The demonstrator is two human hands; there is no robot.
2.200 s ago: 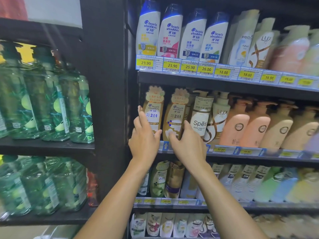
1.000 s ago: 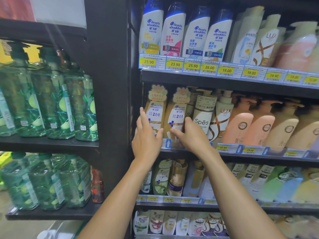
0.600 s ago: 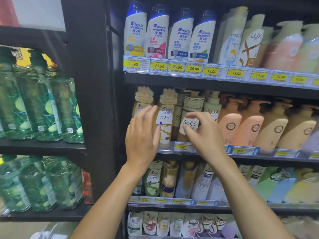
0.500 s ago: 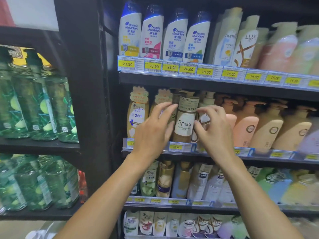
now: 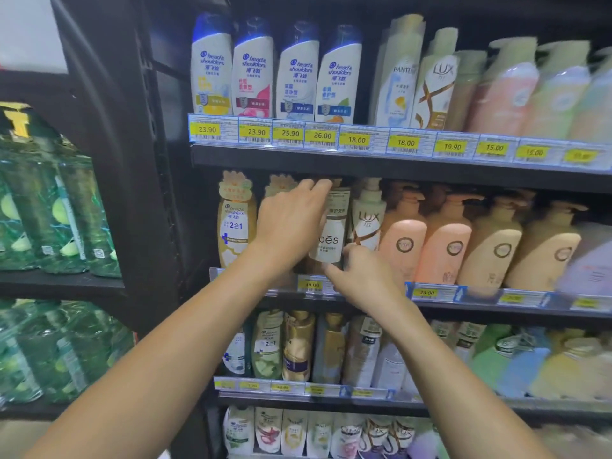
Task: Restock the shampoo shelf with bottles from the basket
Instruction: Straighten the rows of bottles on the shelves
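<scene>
The brown-and-white Spes pump bottle (image 5: 332, 238) stands on the middle shelf (image 5: 463, 309) between a gold 2-in-1 bottle (image 5: 235, 226) and a white Lux bottle (image 5: 367, 217). My left hand (image 5: 291, 223) lies against the Spes bottle's upper left side with fingers stretched towards its pump, hiding a second gold bottle behind it. My right hand (image 5: 361, 273) is at the bottle's base, thumb on its lower right side and index finger under the front edge. No basket is in view.
White-and-blue shampoo bottles (image 5: 275, 71) line the top shelf above yellow price tags (image 5: 288, 134). Pink and tan pump bottles (image 5: 447, 240) fill the middle shelf to the right. Green wrapped bottles (image 5: 56, 210) sit on the black rack at left. Lower shelves hold more bottles (image 5: 298, 346).
Both hands moved right from the gold 2-in-1 bottles to the Spes bottle. Since half a second ago my left hand rose to its top and my right hand dropped to its base.
</scene>
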